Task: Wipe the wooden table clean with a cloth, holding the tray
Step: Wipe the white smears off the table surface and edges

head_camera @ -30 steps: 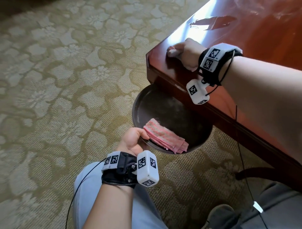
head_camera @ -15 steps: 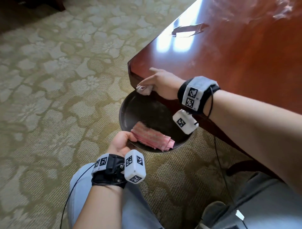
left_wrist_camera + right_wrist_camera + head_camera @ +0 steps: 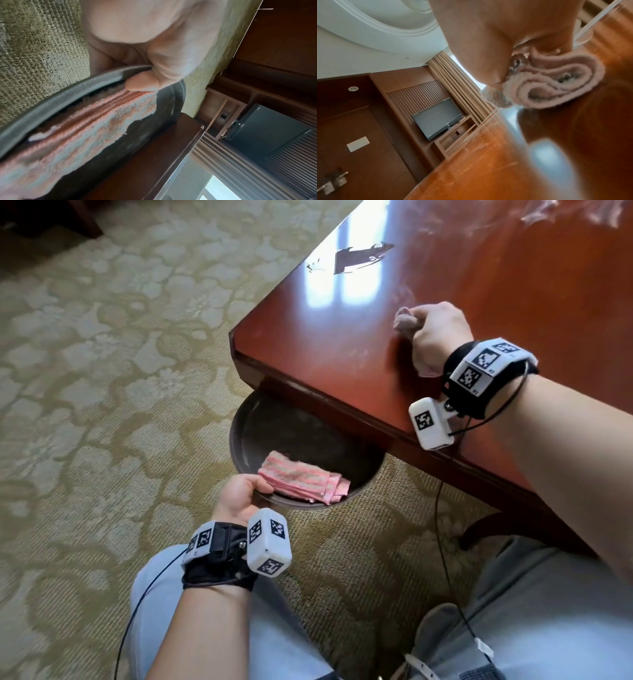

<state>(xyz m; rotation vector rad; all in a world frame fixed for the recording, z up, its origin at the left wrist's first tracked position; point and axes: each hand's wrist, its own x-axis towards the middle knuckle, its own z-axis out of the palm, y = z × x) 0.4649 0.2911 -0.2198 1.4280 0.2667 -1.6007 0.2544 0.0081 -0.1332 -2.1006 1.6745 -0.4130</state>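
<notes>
Patterned carpet room, glossy wooden table (image 3: 342, 364) mid-wipe: right hand (image 3: 433, 335) fisted around a bunched pink cloth (image 3: 556, 86), pressing it on the top a little in from the near-left corner. Left hand (image 3: 239, 498) grips the rim of the round dark tray (image 3: 274, 422) held just under the near edge, thumb pinning a folded striped towel (image 3: 301, 479) inside. Pale smears show toward the far right of the top, so wiping looks partly done, with most of the surface left.

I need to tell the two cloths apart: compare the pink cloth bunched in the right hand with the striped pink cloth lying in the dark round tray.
The bunched pale pink cloth is rolled up; the striped pink cloth lies folded flat. The first is gripped by the right hand against the glossy wooden table; the second lies in the dark round tray held by the left hand. Both look fuzzy and pink.
</notes>
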